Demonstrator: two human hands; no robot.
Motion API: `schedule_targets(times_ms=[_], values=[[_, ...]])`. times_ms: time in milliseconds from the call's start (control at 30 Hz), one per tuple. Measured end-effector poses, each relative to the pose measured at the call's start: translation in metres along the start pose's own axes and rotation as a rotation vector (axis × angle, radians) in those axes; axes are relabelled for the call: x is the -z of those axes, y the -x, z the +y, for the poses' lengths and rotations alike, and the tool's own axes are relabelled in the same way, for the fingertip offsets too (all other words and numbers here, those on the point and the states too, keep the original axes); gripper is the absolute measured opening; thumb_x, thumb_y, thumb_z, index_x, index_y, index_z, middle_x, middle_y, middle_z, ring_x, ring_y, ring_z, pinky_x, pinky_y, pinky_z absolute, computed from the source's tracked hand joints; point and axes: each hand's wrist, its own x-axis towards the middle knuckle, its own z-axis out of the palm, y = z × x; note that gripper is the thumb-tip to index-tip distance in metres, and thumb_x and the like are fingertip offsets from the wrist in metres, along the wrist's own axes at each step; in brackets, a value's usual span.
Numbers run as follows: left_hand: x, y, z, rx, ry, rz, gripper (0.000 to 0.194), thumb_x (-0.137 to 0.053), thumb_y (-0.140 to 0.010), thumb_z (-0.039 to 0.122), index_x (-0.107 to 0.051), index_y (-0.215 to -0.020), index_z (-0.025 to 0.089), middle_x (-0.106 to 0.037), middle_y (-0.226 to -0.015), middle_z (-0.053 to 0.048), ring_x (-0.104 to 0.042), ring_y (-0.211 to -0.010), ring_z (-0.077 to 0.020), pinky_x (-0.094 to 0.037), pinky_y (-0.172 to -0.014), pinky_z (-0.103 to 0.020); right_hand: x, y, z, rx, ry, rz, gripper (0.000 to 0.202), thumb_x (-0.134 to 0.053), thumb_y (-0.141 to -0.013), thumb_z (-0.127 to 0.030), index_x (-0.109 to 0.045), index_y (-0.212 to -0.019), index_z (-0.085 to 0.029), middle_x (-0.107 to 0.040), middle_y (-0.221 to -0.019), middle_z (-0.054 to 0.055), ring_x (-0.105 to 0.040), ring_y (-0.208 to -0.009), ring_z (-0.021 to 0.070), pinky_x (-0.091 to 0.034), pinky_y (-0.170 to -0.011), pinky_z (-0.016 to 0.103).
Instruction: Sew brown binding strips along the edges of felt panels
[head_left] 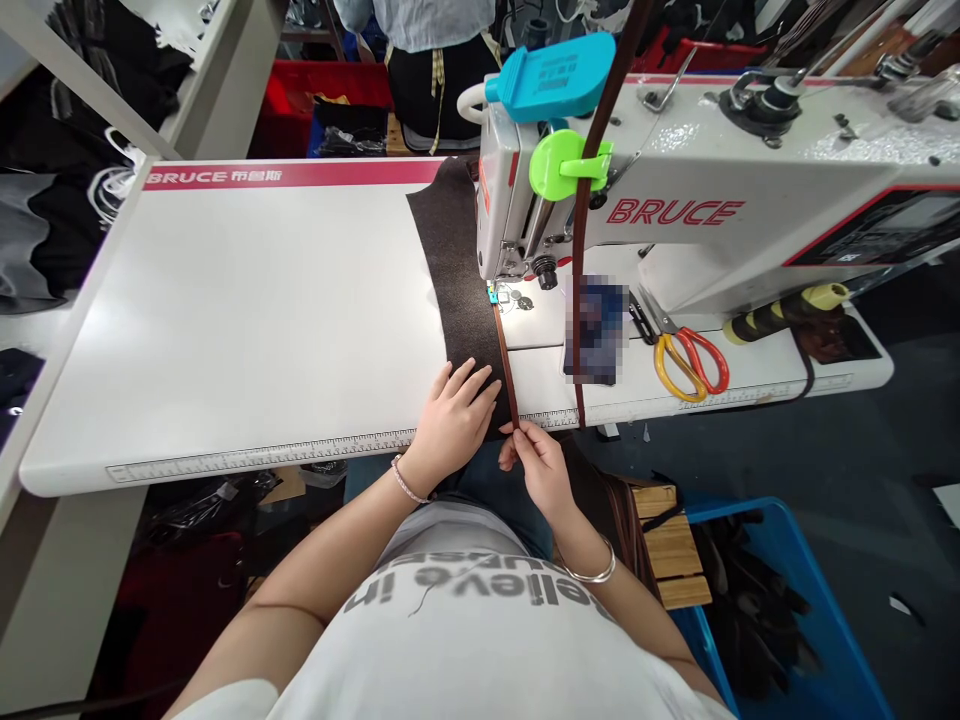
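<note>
A dark brown fabric piece (463, 270) runs from the back of the table, beside the needle area of the white sewing machine (675, 200), to the front edge. My left hand (454, 415) lies flat on its near end, fingers spread. Along the fabric's right edge runs a narrow reddish-brown strip (507, 365), reaching up to the presser foot (493, 293). Near the table's front edge, my right hand (536, 460) pinches this strip between thumb and fingers. Another brown strip (579, 240) hangs in front of the machine, past a bright green clip (566, 165).
Scissors (690, 360) with yellow and red handles lie right of a blurred dark rectangle (598, 330). A thread cone (787, 312) rests farther right. A blue crate (787, 560) with dark pieces stands on the floor beside a wooden slatted surface (675, 555). Another person (439, 60) is behind the table.
</note>
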Motion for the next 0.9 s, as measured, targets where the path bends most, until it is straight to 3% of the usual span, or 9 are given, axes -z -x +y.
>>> schedule_targets(times_ms=[167, 433, 733, 900], values=[[0.001, 0.0005, -0.0008, -0.029, -0.004, -0.033, 0.036, -0.041, -0.094, 0.013, -0.062, -0.122, 0.017, -0.055, -0.134, -0.01, -0.041, -0.133, -0.0309, -0.032, -0.111, -0.054, -0.0009, 0.0004, -0.0009, 0.012, 0.002, -0.003, 0.03, -0.053, -0.091, -0.047, -0.062, -0.093, -0.018, -0.06, -0.059, -0.002, -0.055, -0.051, 0.0116, -0.046, -0.052, 0.025], [0.0037, 0.0001, 0.0035, 0.06, 0.011, 0.008, 0.037, -0.043, -0.097, 0.032, -0.059, -0.124, 0.012, -0.057, -0.132, -0.011, -0.043, -0.132, -0.0307, -0.027, -0.113, -0.056, -0.0014, 0.0, -0.0044, -0.006, 0.009, -0.006, 0.031, -0.054, -0.09, -0.048, -0.062, -0.093, -0.018, -0.059, -0.059, -0.002, -0.056, -0.051, 0.012, -0.047, -0.053, 0.025], [-0.0016, 0.0023, 0.0001, -0.011, 0.05, 0.001, 0.038, -0.038, -0.093, 0.01, -0.062, -0.122, 0.015, -0.057, -0.133, -0.011, -0.043, -0.132, -0.0296, -0.034, -0.111, -0.055, -0.0028, -0.0004, -0.0057, -0.016, -0.003, 0.002, 0.033, -0.055, -0.089, -0.05, -0.062, -0.092, -0.018, -0.059, -0.057, -0.002, -0.055, -0.05, 0.0119, -0.047, -0.052, 0.026], [-0.002, 0.0019, 0.0035, 0.004, 0.109, 0.033, 0.032, -0.046, -0.093, 0.021, -0.062, -0.12, 0.013, -0.058, -0.131, -0.012, -0.043, -0.132, -0.0298, -0.036, -0.112, -0.052, -0.0033, -0.0007, -0.0061, -0.022, 0.003, 0.011, 0.034, -0.056, -0.088, -0.052, -0.062, -0.091, -0.018, -0.059, -0.057, -0.002, -0.054, -0.049, 0.0122, -0.048, -0.051, 0.026]])
